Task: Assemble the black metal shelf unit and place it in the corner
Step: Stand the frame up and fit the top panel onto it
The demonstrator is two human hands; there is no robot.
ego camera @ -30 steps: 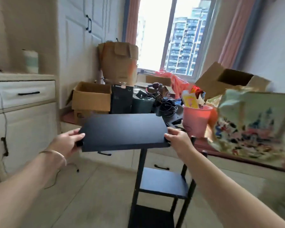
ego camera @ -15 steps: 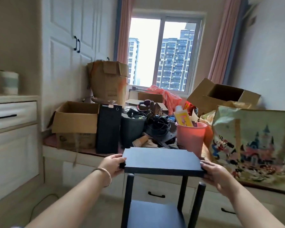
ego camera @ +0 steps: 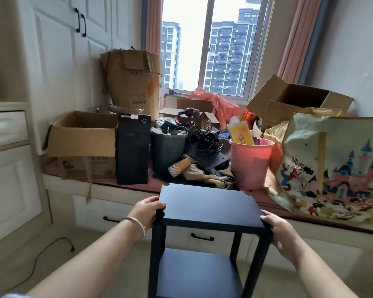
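The black metal shelf unit point(ego camera: 205, 237) stands upright on the floor in front of me, its flat top board point(ego camera: 207, 204) level and a lower shelf point(ego camera: 194, 274) visible beneath. My left hand point(ego camera: 145, 212) grips the top board's near-left corner, thumb on top, next to the post. My right hand point(ego camera: 277, 227) grips the near-right corner, fingers wrapped over the edge. The unit's feet are out of view.
Behind the unit runs a window bench point(ego camera: 121, 186) crowded with cardboard boxes point(ego camera: 82, 134), a black computer tower point(ego camera: 132, 149), a dark bin point(ego camera: 167, 151), a pink bucket point(ego camera: 251, 162) and a cartoon bag point(ego camera: 332, 164). White cabinets point(ego camera: 7, 168) stand left; a cable point(ego camera: 45, 252) lies on the floor.
The top board has come down from a tilted, lifted position onto the posts and now sits level. Both hands kept hold of its corners. My view has moved closer to the bench.
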